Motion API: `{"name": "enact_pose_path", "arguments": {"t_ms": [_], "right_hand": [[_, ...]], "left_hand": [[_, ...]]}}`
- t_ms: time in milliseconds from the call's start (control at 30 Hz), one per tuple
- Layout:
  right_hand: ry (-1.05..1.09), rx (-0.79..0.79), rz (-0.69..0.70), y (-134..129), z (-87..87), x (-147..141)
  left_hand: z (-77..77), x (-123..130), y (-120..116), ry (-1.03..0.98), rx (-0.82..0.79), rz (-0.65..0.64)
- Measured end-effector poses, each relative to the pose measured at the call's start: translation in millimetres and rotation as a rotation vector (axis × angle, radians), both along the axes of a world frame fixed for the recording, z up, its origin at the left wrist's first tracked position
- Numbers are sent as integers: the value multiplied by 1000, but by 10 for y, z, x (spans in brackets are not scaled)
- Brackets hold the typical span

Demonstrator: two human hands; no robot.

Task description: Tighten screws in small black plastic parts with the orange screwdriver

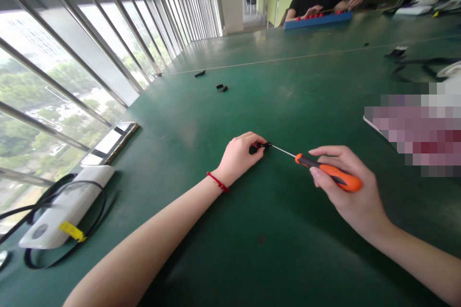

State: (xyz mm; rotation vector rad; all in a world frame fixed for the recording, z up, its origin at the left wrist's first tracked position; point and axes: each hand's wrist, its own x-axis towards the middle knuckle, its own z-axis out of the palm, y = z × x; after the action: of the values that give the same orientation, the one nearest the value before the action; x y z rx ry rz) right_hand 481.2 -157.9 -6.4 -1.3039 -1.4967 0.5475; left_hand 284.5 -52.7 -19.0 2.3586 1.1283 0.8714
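Between the thumb and fingers of my left hand is a small black part, too small to name; a red bracelet circles that wrist. My right hand grips the orange and black handle of a screwdriver. Its thin metal shaft points left, and the tip meets the black part or lies right at its edge. Both hands are low over the green table. The fingers of the left hand partly hide the part.
Several small black pieces lie farther back. At left are a white power strip with black cables and a shiny metallic object beside the railing. A blurred-out object lies right. Across the table sits a person behind a blue tray.
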Motion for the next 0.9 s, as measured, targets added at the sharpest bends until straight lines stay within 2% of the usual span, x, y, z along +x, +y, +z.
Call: {"name": "enact_pose_path", "arguments": {"t_ms": [100,300,467,633,800,900], "right_hand": [[18,82,-41,8,-10,0],[18,-55,18,2,2,-8],[19,87,-40,9,-10,-6],[14,-51,39,2,-11,2],[-2,100,-56,8,-14,0],[-8,57,-5,13,-15,2]], "left_hand": [[0,3,4,-3,-1,-1],[-15,6,5,-5,2,2],[-12,1,5,-4,-1,-3],[-5,1,8,-3,-2,-1],[-11,4,6,-1,12,-2],[-17,3,4,-5,15,-3]]}}
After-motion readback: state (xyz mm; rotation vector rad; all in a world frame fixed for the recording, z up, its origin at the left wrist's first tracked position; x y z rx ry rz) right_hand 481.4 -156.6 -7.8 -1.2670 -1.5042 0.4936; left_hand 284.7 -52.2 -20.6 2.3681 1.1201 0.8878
